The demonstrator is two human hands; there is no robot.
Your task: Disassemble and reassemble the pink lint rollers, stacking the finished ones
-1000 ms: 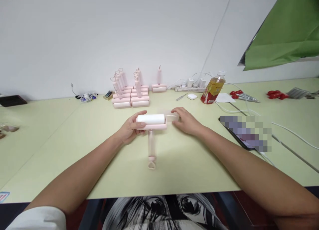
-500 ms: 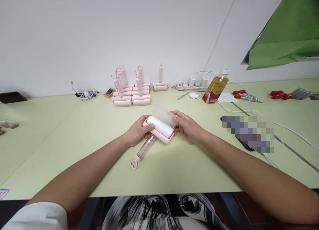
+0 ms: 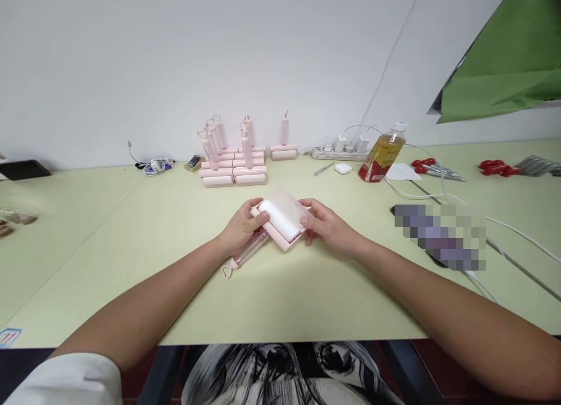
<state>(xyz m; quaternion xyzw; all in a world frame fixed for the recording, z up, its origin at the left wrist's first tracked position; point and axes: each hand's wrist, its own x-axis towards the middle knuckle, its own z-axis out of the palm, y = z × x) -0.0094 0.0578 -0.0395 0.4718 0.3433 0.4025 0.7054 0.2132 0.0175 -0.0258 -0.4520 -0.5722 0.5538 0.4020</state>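
Note:
A pink lint roller [image 3: 280,219] is in front of me, its white roll facing up. My left hand [image 3: 243,225] closes round its left end, with the thumb over the edge of the roll. Below that hand the clear pink handle [image 3: 250,249] slants down to the left and ends in a heart-shaped loop [image 3: 227,272]. At the roller's right side my right hand [image 3: 322,224] pinches a translucent cover [image 3: 293,205], which now lies over part of the white roll. The fingers behind the roller are partly hidden.
Several pink lint rollers [image 3: 234,174] stand upright in rows by the wall. Further right are a power strip [image 3: 337,155], a screwdriver [image 3: 324,169], a white square object [image 3: 343,168], a drink bottle [image 3: 382,155], red-handled tools [image 3: 425,165], cables and a blurred-out phone-like object [image 3: 438,235].
My right hand has brought the translucent cover down onto the roll. The roller has turned slightly, and its handle now lies flatter and closer to my left wrist.

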